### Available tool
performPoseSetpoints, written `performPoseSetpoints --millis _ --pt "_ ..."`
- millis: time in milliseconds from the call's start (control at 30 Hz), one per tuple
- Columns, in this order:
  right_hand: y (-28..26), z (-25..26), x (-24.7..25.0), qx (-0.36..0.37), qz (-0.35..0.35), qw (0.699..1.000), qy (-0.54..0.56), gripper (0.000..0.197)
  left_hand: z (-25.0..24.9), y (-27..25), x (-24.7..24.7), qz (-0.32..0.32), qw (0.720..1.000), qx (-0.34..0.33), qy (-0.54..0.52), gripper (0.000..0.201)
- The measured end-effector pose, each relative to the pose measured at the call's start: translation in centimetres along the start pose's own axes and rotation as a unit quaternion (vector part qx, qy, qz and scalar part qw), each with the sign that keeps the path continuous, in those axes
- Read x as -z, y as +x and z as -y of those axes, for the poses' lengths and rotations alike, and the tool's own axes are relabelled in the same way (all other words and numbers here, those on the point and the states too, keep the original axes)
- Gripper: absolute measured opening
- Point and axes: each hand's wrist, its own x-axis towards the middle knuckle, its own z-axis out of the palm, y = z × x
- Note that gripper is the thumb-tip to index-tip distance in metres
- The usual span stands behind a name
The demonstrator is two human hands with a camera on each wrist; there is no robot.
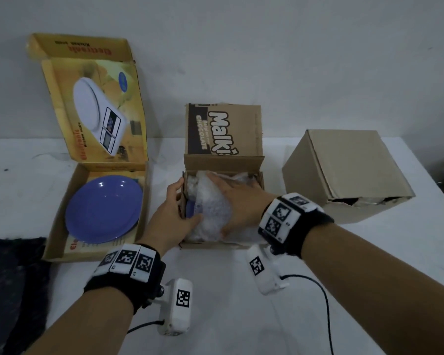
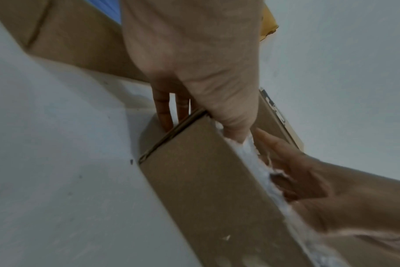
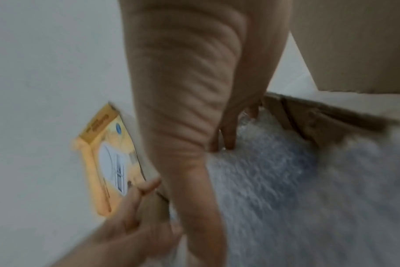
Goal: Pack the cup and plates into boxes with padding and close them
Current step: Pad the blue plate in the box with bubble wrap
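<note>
The open brown cardboard box (image 1: 215, 244) sits mid-table, its printed flap standing up behind. Bubble wrap (image 1: 210, 211) fills it, and a blue plate's edge (image 1: 190, 210) peeks out beneath the wrap at the left. My left hand (image 1: 182, 201) pinches the box's left wall (image 2: 206, 189), fingers (image 2: 162, 112) outside and thumb inside on the wrap. My right hand (image 1: 231, 201) lies flat on the bubble wrap (image 3: 274, 180), fingers (image 3: 228, 137) straight and pressing down. A second blue plate (image 1: 103, 208) lies uncovered in the open yellow kitchen-scale box (image 1: 59, 221) at the left. No cup is visible.
A closed plain brown box (image 1: 344, 175) stands to the right of the middle box. A dark cloth (image 1: 10, 290) lies at the table's front left corner. The white wall runs close behind the boxes. Cables trail from both wrist cameras over the near table.
</note>
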Motion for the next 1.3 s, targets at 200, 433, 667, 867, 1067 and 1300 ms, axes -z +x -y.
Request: performPoseSetpoints --millis 200,433,667,867,1067,1300 --pt "-0.3 -1.1 -1.0 0.007 -0.007 0.991 -0.131 0.132 -0.1 -0.2 -0.4 -0.027 0.998 -0.014 0.063 0.086" --pt "-0.8 -1.2 1.1 0.021 -0.062 0.996 -0.062 0.095 0.3 -0.2 -0.5 -0.029 0.999 -0.018 0.037 0.085" --pt "-1.2 -0.1 0.3 -0.02 -0.056 0.998 -0.008 0.093 0.1 -0.6 -0.6 -0.04 0.999 -0.017 0.031 0.063" --pt "0.0 1.3 -1.4 0.038 -0.003 0.998 -0.04 0.099 0.0 -0.2 -0.5 -0.086 0.995 -0.049 0.026 0.052" --pt "-1.1 0.7 0.5 -0.026 -0.159 0.983 0.092 0.049 -0.9 1.5 0.4 -0.14 0.987 -0.064 0.047 0.041" --pt "0.4 0.2 -0.2 -0.124 -0.303 0.943 -0.059 0.039 -0.9 1.8 -0.4 -0.136 0.989 -0.052 0.01 0.029"
